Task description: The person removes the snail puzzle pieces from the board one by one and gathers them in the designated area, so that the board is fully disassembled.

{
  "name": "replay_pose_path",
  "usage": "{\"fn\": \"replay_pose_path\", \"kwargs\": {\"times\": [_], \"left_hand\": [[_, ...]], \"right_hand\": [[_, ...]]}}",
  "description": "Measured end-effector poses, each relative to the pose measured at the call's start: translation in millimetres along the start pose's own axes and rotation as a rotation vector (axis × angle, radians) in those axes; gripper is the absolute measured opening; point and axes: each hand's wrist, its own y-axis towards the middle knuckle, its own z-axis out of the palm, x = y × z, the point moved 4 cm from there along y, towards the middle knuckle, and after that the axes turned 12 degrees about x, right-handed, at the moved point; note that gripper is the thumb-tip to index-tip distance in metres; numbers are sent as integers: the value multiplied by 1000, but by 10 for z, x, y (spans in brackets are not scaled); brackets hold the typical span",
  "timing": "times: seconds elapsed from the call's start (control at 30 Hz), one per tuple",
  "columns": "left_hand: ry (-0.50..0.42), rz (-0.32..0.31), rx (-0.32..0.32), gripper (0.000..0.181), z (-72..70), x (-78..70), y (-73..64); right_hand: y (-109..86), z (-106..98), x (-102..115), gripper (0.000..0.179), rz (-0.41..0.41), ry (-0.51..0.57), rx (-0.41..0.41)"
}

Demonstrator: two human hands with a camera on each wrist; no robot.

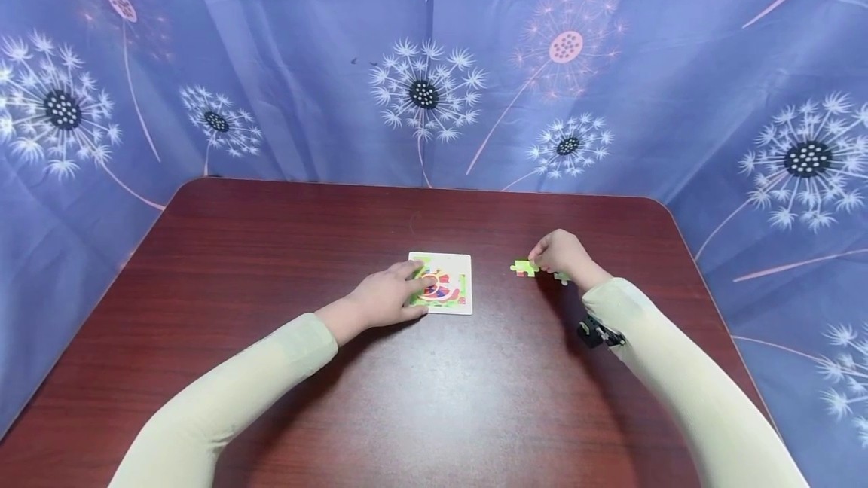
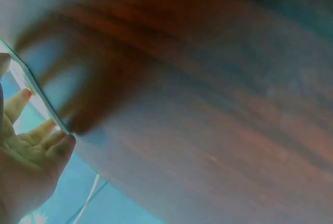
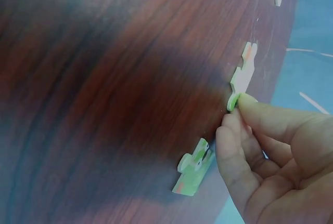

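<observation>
A square puzzle board (image 1: 450,260) with a white rim and a round red, blue and green picture lies on the table. My left hand (image 1: 383,296) rests on its left side, fingers spread and covering part of the picture. In the left wrist view, the fingers (image 2: 16,104) reach over the board's edge (image 2: 44,102). To the right of the board, my right hand (image 1: 564,256) pinches a green jigsaw piece (image 1: 524,268) between thumb and fingertips. Beside that hand a second green piece (image 3: 193,171) lies on the table, partly hidden in the head view.
The dark red wooden table (image 1: 434,398) has rounded far corners. Blue curtains (image 1: 305,66) with a dandelion print hang behind it and along both sides. A black strapped device (image 1: 597,332) sits on the right wrist.
</observation>
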Motion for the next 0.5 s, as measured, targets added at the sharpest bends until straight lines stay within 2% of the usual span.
{"fn": "replay_pose_path", "kwargs": {"times": [0.23,0.5], "left_hand": [[-33,-9,-9,56,10,30,-8],[-13,0,-14,56,4,-2,21]], "right_hand": [[22,18,11,13,-30,-30,-16],[-27,-24,46,17,-31,-19,-22]]}}
